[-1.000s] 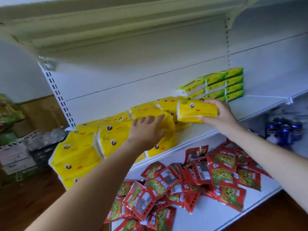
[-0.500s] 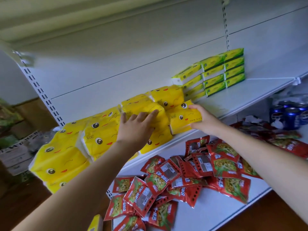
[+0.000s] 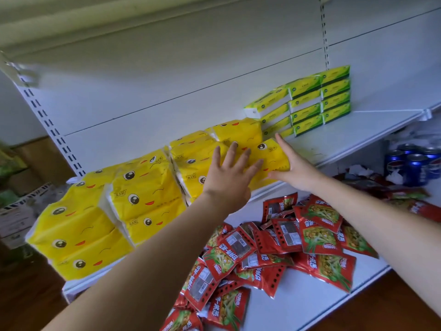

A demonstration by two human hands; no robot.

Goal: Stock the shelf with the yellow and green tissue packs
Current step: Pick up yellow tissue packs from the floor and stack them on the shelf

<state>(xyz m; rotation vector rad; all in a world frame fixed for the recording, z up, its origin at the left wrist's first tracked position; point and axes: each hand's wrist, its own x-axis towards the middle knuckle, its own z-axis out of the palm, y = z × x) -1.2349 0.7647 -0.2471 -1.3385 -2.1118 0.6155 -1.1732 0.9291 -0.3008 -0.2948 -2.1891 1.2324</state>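
Left edge blurred, cartons (image 3: pixel 16 218) there unreadable. Blue cans (image 3: pixel 415 163) at right partly cut off by the shelf (image 3: pixel 346 137) lip. Left hand (image 3: pixel 229 175) hid part of the end yellow tissue pack (image 3: pixel 272 151). Packs were soft glossy plastic, pillowy blocks with cartoon eyes and red mouths. Yellow tissue packs (image 3: pixel 143 194) sat stacked along the shelf's left part. Green tissue packs (image 3: pixel 310 101), flatter bricks, were stacked at the back panel just beside them. Left hand lay flat, fingers spread straight on the end pack's front. Right hand (image 3: pixel 293 168) was flat against its right end, gripping nothing. Crinkly red snack packets (image 3: pixel 317 235) were heaped on the lower shelf (image 3: pixel 298 302).
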